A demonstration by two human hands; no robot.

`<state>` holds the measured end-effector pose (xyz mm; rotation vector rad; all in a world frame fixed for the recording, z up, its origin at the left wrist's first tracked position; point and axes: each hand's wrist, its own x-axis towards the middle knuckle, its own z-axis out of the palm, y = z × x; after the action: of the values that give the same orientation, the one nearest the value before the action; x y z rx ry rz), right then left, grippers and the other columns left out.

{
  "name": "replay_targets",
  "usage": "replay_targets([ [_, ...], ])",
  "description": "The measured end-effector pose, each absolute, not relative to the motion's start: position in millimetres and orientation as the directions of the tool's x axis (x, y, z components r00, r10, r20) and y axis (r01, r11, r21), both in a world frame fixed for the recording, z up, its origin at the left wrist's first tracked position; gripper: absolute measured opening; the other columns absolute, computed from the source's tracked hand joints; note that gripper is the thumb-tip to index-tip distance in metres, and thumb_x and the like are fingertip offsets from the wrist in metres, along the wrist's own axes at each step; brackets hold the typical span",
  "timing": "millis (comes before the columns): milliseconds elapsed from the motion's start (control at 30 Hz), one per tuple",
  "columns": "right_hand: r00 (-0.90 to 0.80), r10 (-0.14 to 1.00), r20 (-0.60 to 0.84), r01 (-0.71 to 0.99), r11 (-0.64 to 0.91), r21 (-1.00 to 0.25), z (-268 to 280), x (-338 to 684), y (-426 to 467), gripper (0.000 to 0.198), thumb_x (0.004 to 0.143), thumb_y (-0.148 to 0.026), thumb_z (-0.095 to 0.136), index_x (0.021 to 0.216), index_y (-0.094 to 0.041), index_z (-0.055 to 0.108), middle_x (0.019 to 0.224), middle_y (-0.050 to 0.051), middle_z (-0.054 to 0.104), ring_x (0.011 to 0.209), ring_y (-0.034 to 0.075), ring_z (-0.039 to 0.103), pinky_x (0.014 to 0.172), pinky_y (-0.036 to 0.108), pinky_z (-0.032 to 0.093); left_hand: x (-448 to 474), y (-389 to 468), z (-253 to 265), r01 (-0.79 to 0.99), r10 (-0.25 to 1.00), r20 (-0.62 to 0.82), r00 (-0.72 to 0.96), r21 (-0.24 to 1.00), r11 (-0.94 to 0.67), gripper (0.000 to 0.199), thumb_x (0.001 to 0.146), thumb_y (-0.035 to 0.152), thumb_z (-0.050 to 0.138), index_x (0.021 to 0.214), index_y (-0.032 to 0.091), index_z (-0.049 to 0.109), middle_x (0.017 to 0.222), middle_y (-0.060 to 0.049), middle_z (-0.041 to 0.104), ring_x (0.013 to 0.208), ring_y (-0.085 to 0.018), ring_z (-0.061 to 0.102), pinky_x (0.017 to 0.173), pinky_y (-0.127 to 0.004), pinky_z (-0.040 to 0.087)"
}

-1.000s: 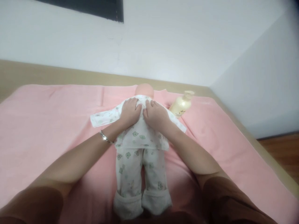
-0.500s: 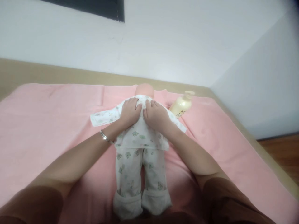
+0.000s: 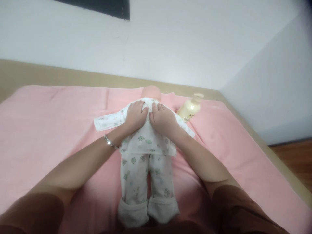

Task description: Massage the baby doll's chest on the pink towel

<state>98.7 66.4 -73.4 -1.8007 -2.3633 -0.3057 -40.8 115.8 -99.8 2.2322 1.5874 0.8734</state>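
Note:
A baby doll (image 3: 151, 93) lies on the pink cloth, its bald head toward the wall. It wears a white printed top (image 3: 148, 143) with spread sleeves and matching trousers (image 3: 135, 175) with turned-up cuffs. My left hand (image 3: 136, 116) rests flat on the left side of the doll's upper body. On the other side, my right hand (image 3: 163, 119) lies flat with its fingers pointing toward the doll's head. The two thumbs come close together over the middle of the top. Neither hand grasps anything. A silver bangle (image 3: 110, 142) circles my left wrist.
A pale yellow pump bottle (image 3: 190, 108) stands tilted in view, right of the doll's shoulder. The pink cloth (image 3: 53, 130) covers a tan-edged surface (image 3: 97, 75). White walls rise behind and to the right. Brown wooden flooring (image 3: 296, 159) shows at the right.
Both hands stay in the same place on the doll's upper body. The whole view has shifted very slightly; the doll and bottle have not moved on the cloth.

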Motion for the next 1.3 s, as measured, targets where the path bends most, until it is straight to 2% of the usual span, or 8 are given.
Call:
replay_targets([
  [300,-0.284,0.916,0.283,0.959,0.275,0.073,-79,101,69,0.057,0.103,-0.029,0.025,0.147,0.004,0.042,0.139,0.029,0.056,0.131,0.035,0.054,0.107,0.046,0.044,-40,113,-97,0.756,0.929,0.307,0.207,0.552,-0.351,0.035,0.093,0.029,0.034,0.106,0.016,0.063,0.115,-0.013,0.069,0.111,-0.028,0.059,0.106,-0.045,0.045],
  [733,-0.265,0.932,0.249,0.964,0.260,0.053,-74,97,66,0.056,0.103,-0.028,0.029,0.147,0.004,0.041,0.139,0.029,0.056,0.130,0.034,0.054,0.109,0.044,0.043,-42,115,-99,0.763,0.922,0.320,0.219,0.533,-0.366,0.037,0.093,0.029,0.035,0.111,0.014,0.063,0.119,-0.014,0.069,0.114,-0.028,0.059,0.107,-0.046,0.044],
  [833,-0.253,0.945,0.209,0.965,0.261,-0.012,-72,103,72,0.057,0.102,-0.029,0.030,0.149,0.003,0.039,0.145,0.027,0.053,0.135,0.034,0.050,0.113,0.046,0.039,-42,116,-99,0.759,0.920,0.320,0.226,0.534,-0.373,0.040,0.094,0.029,0.034,0.116,0.012,0.062,0.123,-0.015,0.068,0.117,-0.028,0.059,0.109,-0.046,0.043],
  [967,-0.243,0.966,0.086,0.944,0.256,-0.209,-68,123,90,0.062,0.104,-0.041,0.028,0.150,-0.002,0.039,0.155,0.024,0.043,0.145,0.032,0.041,0.113,0.046,0.039,-41,110,-100,0.779,0.918,0.325,0.228,0.504,-0.372,0.045,0.095,0.030,0.033,0.126,0.009,0.059,0.134,-0.017,0.063,0.126,-0.029,0.056,0.115,-0.048,0.039],
  [1067,-0.159,0.986,0.045,0.942,0.165,-0.294,-67,132,99,0.066,0.103,-0.052,0.027,0.147,-0.006,0.043,0.154,0.023,0.044,0.141,0.033,0.046,0.109,0.046,0.043,-35,95,-102,0.790,0.881,0.389,0.269,0.434,-0.433,0.048,0.096,0.028,0.032,0.133,0.006,0.055,0.142,-0.020,0.057,0.136,-0.031,0.049,0.120,-0.050,0.034],
  [1167,-0.111,0.992,0.058,0.965,0.121,-0.232,-65,124,92,0.059,0.105,-0.047,0.026,0.140,-0.006,0.050,0.141,0.023,0.057,0.129,0.033,0.056,0.106,0.045,0.044,-31,85,-102,0.776,0.862,0.408,0.301,0.420,-0.470,0.052,0.096,0.025,0.032,0.139,0.002,0.048,0.151,-0.022,0.048,0.146,-0.033,0.038,0.123,-0.053,0.028],
  [1233,-0.079,0.992,0.103,0.986,0.093,-0.135,-65,112,80,0.055,0.106,-0.040,0.025,0.137,-0.002,0.051,0.129,0.024,0.063,0.123,0.033,0.059,0.104,0.045,0.045,-32,88,-98,0.762,0.877,0.373,0.303,0.458,-0.458,0.048,0.094,0.025,0.034,0.133,0.005,0.052,0.146,-0.021,0.053,0.141,-0.034,0.043,0.120,-0.053,0.033],
  [1300,-0.124,0.976,0.177,0.991,0.132,-0.036,-67,101,65,0.056,0.105,-0.036,0.027,0.140,0.002,0.047,0.131,0.028,0.061,0.125,0.035,0.057,0.106,0.047,0.043,-36,98,-92,0.752,0.899,0.327,0.291,0.503,-0.426,0.038,0.093,0.027,0.036,0.118,0.011,0.059,0.130,-0.018,0.064,0.126,-0.032,0.055,0.112,-0.052,0.041],
])
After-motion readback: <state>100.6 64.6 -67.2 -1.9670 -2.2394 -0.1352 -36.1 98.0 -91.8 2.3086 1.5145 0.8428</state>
